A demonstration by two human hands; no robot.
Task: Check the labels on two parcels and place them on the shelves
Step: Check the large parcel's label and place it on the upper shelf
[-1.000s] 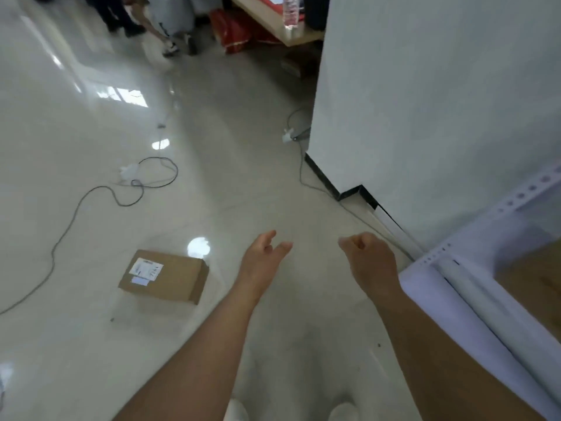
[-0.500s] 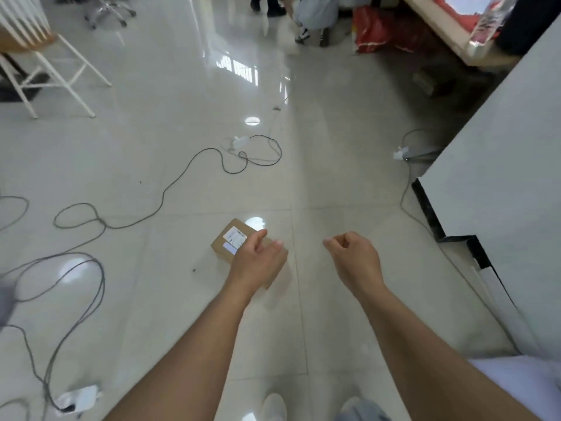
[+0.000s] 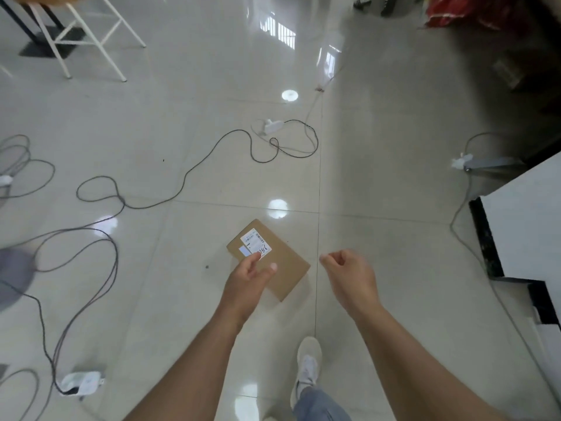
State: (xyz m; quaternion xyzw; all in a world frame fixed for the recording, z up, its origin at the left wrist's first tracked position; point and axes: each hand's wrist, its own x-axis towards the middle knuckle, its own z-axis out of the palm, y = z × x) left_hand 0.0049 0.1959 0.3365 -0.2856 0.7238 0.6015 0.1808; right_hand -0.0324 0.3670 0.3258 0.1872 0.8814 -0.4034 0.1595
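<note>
A flat brown cardboard parcel [image 3: 285, 262] lies on the glossy tiled floor, with a white label [image 3: 255, 241] bearing handwritten marks on its far left corner. My left hand [image 3: 247, 282] hovers over the parcel's near left part, fingers apart, holding nothing. My right hand [image 3: 349, 276] hangs just right of the parcel with the fingers loosely curled and nothing in them. I cannot tell whether the left hand touches the box. No second parcel and no shelf are in view.
Grey cables [image 3: 100, 232] loop over the floor at left and ahead, with a white power strip [image 3: 79, 381] and an adapter [image 3: 272, 125]. A white chair [image 3: 88, 41] stands far left. A white wall corner [image 3: 528, 220] juts in at right. My shoe [image 3: 308, 364] steps forward.
The view has swung left, away from the shelf and wall. The parcel now lies straight ahead and closer, and my left hand has come over it.
</note>
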